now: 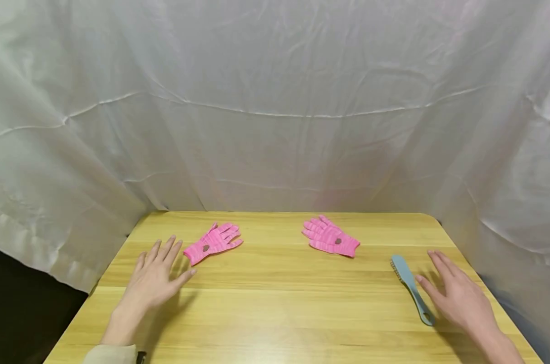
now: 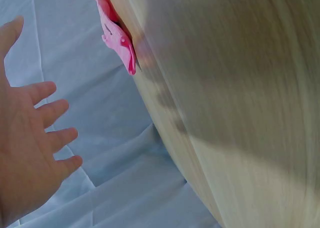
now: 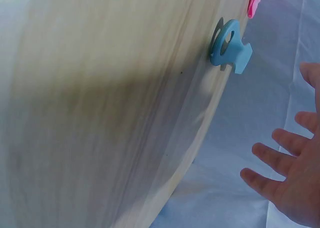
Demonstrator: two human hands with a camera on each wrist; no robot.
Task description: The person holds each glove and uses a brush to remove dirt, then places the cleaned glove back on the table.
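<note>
Item one: we list a pink glove on the left (image 1: 218, 241), lying flat on the wood-grained tabletop (image 1: 275, 313) towards its far side, cuff to the near left, fingers spread to the right, a dark spot near the cuff.

Item two: we list a pink glove on the right (image 1: 324, 235), well apart from the first, also flat, fingers pointing to the far left, cuff to the right (it too bears a dark spot).

Item three: we list a blue brush (image 1: 410, 282) on the right part of the tabletop, lying aslant, bristles showing along its left side, its holed handle end towards the near edge.

Item four: we note the left hand (image 1: 154, 282), raised above the tabletop, fingers straight and parted, thumb held away, holding nothing; it is just beside the cuff of the glove on the left, and its shadow falls on the wood.

Item five: we note the right hand (image 1: 461, 299), raised likewise, fingers extended, thumb apart, with nothing in its hold; it is just beside the brush, to the right of it.

Surroundings: we record a pale, creased cloth (image 1: 275, 146) hanging behind the tabletop and along both sides, and a light sleeve (image 1: 111, 355) at the left wrist
</note>
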